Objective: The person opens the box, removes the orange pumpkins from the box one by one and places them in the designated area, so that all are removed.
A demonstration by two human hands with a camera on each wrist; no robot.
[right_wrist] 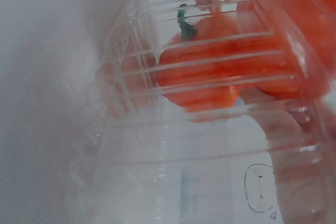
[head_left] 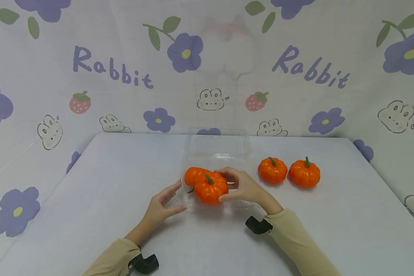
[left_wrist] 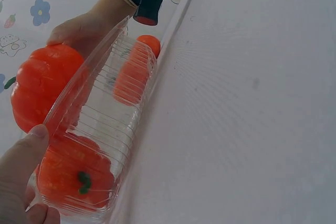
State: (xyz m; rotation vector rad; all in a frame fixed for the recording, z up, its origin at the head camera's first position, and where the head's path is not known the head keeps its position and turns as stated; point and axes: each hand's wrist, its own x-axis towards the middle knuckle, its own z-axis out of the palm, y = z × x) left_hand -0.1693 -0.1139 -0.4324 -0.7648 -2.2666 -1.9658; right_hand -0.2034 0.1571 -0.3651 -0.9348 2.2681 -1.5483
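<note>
My right hand [head_left: 244,187] grips an orange toy pumpkin [head_left: 211,190] by its right side, thumb at the front and fingers behind. The pumpkin's green stem points up, and it stands above the rim in the left wrist view. Below it, an open clear plastic box [head_left: 243,204] lies on the table. A second pumpkin [head_left: 191,175] sits at the box's left end, partly hidden by the held one, its stem toward the left. My left hand [head_left: 160,204] holds the box's near left corner, with the thumb [left_wrist: 32,142] at the rim and fingers around the end wall.
Two more orange pumpkins, one [head_left: 272,171] beside the other [head_left: 304,174], rest on the white table [head_left: 124,168] right of the box. The box's clear hinged lid [head_left: 216,145] is tipped back behind it. A printed cloth [head_left: 179,96] hangs at the back.
</note>
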